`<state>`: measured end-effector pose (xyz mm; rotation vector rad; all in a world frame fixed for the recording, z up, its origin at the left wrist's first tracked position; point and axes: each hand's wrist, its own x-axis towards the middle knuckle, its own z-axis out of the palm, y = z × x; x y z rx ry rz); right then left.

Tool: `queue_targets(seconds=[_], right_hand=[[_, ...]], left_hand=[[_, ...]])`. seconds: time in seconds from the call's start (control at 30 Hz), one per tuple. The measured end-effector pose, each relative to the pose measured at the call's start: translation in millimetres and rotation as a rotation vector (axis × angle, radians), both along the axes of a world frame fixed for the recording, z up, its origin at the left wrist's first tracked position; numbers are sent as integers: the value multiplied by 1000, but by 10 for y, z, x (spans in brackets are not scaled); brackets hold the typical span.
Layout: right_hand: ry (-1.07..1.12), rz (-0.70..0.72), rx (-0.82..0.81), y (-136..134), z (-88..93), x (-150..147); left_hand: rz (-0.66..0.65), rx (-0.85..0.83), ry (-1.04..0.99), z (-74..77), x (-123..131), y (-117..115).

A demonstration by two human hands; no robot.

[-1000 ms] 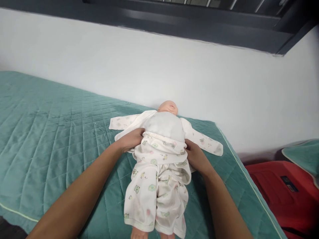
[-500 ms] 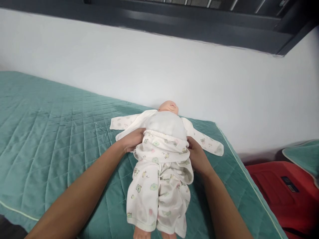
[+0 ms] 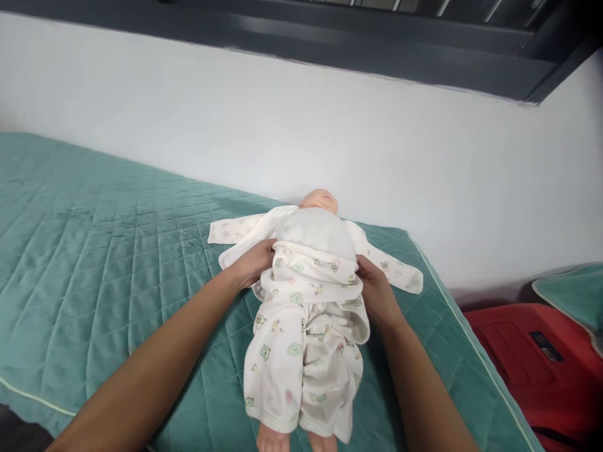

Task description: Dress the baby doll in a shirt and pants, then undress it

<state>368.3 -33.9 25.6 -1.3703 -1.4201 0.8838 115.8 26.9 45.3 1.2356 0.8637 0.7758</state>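
Note:
A baby doll (image 3: 315, 228) lies on its back, head toward the wall and feet toward me. Its white printed pants (image 3: 277, 364) cover the legs and reach up to the grey-white belly, with the gathered waistband across it. At the left end of that waistband, my left hand (image 3: 257, 262) is closed on the edge. My right hand (image 3: 374, 285) grips the opposite side, its fingertips partly hidden by the cloth. A white printed shirt (image 3: 393, 273) lies open beneath the doll, sleeves spread to both sides. Bare toes show below the pant cuffs.
A green quilted cover (image 3: 117, 251) lies under the doll. Behind it rises a white wall (image 3: 188, 113) with a dark window frame (image 3: 330, 44) above. To the right, past the cover's edge, is a red plastic object (image 3: 527, 358) with green fabric (image 3: 575, 295) beside it.
Both hands have shifted slightly up and to the right with the waistband. The pants and the doll's feet have moved a little the same way.

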Motion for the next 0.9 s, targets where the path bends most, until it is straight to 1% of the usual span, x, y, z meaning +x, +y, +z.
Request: queue_targets(seconds=[0.1,0.27,0.33,0.4,0.5,0.57,0.63,0.7,0.83,0.9], right_hand=[[27,32,-11,12,-29,36],[29,71,-23,19,-65,52],[14,83,-19,19,-65,61],[-14,93,-15,20,-59,81],[-133,39,-22,28,-50,124],[-208,-21,-39,35,-51,145],[-225,-40,-53,37,-58,153],[-178,6,-56,28,-62,151],[-44,170,-77,-35,-26,136],[-8,227,-90,-73,5,131]], left_hand=[[-18,107,10,-7,-12,-6],[-56,199,68,10,-31,-24],[-42,274,155,6,-51,-9],[0,361,275,-3,-85,24],[62,422,401,-20,-158,85],[61,430,427,-23,-211,119],[24,421,427,-16,-259,139],[-26,381,406,-1,-296,140],[-96,250,339,19,-320,113],[-104,256,328,17,-309,103]])
